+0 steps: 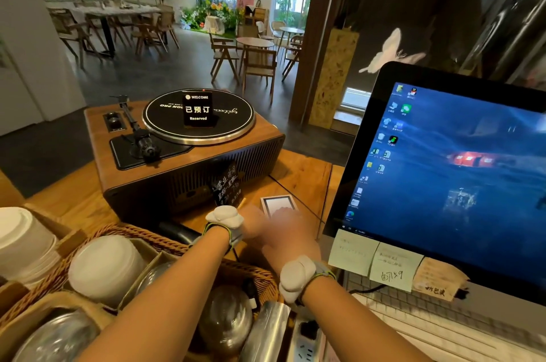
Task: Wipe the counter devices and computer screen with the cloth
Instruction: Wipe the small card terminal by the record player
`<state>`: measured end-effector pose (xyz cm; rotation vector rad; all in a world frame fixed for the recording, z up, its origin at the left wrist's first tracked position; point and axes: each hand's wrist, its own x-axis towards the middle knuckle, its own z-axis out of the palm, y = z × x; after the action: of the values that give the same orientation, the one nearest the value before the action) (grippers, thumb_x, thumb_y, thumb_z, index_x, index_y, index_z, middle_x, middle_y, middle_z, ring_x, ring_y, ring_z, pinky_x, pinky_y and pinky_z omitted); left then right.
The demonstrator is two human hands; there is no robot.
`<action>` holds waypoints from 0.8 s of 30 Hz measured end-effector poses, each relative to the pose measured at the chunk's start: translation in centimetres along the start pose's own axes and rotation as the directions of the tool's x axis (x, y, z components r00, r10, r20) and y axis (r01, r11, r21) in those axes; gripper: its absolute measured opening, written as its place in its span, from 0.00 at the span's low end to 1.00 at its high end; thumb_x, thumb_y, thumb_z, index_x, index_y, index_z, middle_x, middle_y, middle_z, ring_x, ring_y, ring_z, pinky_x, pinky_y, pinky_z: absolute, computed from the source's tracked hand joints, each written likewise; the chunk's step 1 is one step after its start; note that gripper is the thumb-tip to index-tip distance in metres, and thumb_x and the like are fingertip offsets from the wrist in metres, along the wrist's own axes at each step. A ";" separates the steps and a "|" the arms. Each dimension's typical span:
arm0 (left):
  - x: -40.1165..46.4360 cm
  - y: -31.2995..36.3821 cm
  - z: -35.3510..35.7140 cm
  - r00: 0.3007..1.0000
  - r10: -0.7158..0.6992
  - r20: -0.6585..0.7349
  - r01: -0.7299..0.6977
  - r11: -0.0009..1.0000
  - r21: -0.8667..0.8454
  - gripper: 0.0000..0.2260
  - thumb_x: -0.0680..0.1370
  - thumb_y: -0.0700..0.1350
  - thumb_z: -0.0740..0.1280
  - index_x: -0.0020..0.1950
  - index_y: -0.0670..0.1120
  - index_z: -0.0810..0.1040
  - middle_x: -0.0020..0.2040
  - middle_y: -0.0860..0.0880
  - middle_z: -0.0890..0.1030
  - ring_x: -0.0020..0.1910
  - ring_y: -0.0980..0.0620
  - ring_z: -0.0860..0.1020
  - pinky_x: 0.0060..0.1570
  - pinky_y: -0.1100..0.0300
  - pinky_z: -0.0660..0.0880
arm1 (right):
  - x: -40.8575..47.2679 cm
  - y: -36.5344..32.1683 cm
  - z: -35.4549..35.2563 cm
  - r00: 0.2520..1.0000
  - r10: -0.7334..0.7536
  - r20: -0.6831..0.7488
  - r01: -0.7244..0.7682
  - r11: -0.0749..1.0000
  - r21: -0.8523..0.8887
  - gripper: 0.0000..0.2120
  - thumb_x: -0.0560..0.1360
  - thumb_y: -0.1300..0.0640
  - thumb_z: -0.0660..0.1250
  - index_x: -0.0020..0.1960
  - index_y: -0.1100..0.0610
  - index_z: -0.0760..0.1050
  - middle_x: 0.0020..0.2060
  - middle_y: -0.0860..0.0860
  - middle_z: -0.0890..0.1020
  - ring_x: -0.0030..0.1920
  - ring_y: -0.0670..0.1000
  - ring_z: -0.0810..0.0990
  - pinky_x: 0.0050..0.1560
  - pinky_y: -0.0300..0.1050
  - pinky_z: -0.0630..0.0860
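My left hand [253, 227] and my right hand [291, 236] are close together over the wooden counter [298, 175], both smeared by motion. They hover at the near edge of a small white-framed payment device [279, 202], and my right hand covers its lower part. No cloth shows in either hand, and the blur hides how the fingers lie. The computer screen [461, 172] stands to the right, lit with a blue desktop. A wooden record player [183, 152] sits at the left, with a black "Reserved" sign [198, 109] on its platter.
A small black chalkboard sign [227, 184] leans against the record player's front. A wicker basket [141, 233] with paper cups and lids fills the near left. Sticky notes [393, 267] hang under the screen, above a keyboard [428, 323]. A power strip [305, 347] lies below my right wrist.
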<state>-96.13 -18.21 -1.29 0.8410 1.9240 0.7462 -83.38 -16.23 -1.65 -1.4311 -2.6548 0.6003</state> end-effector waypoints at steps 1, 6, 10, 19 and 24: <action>-0.1 0.2 0.3 1.000 0.004 0.015 -0.003 1.000 -0.013 0.10 0.73 0.42 0.67 0.44 0.36 0.83 0.40 0.40 0.84 0.35 0.47 0.82 0.42 0.53 0.82 | 0.1 0.1 0.1 1.000 -0.016 -0.008 0.015 1.000 -0.018 0.30 0.72 0.50 0.66 0.70 0.50 0.57 0.60 0.57 0.74 0.53 0.58 0.80 0.50 0.53 0.81; 1.5 0.2 0.5 0.956 0.124 -0.264 -0.079 0.982 0.174 0.11 0.78 0.45 0.61 0.45 0.40 0.79 0.43 0.39 0.84 0.41 0.39 0.83 0.44 0.46 0.82 | -0.1 0.5 0.4 0.993 -0.047 -0.106 0.052 0.998 0.045 0.27 0.76 0.60 0.62 0.68 0.50 0.50 0.55 0.57 0.77 0.49 0.59 0.82 0.42 0.51 0.79; 2.3 -0.2 0.9 0.943 0.177 -0.282 -0.130 0.976 0.177 0.09 0.79 0.40 0.64 0.58 0.41 0.79 0.51 0.44 0.80 0.45 0.50 0.72 0.38 0.63 0.71 | 0.0 0.6 1.2 0.991 0.016 -0.135 0.021 0.964 0.266 0.18 0.74 0.58 0.62 0.60 0.46 0.60 0.45 0.52 0.80 0.44 0.57 0.82 0.42 0.54 0.81; 5.8 -2.4 1.6 0.936 0.086 -0.343 -0.117 0.990 -0.073 0.05 0.76 0.43 0.69 0.51 0.46 0.83 0.53 0.45 0.81 0.48 0.48 0.76 0.51 0.59 0.72 | -0.2 0.5 2.0 0.974 0.203 -0.100 -0.075 0.707 0.704 0.03 0.73 0.60 0.65 0.46 0.54 0.72 0.36 0.51 0.79 0.37 0.54 0.78 0.35 0.43 0.74; 6.3 -2.0 1.9 0.947 -0.046 -0.318 -0.028 0.974 -0.225 0.15 0.77 0.33 0.66 0.64 0.33 0.75 0.64 0.37 0.77 0.59 0.43 0.76 0.56 0.60 0.71 | 0.7 0.2 2.4 0.940 0.338 -0.054 -0.189 0.644 0.742 0.04 0.74 0.61 0.60 0.45 0.55 0.72 0.39 0.57 0.80 0.40 0.61 0.80 0.41 0.55 0.80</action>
<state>-97.41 -14.08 -6.67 0.5948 2.0725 1.1314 -84.20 -16.35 -4.01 -1.4864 -1.6994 1.2917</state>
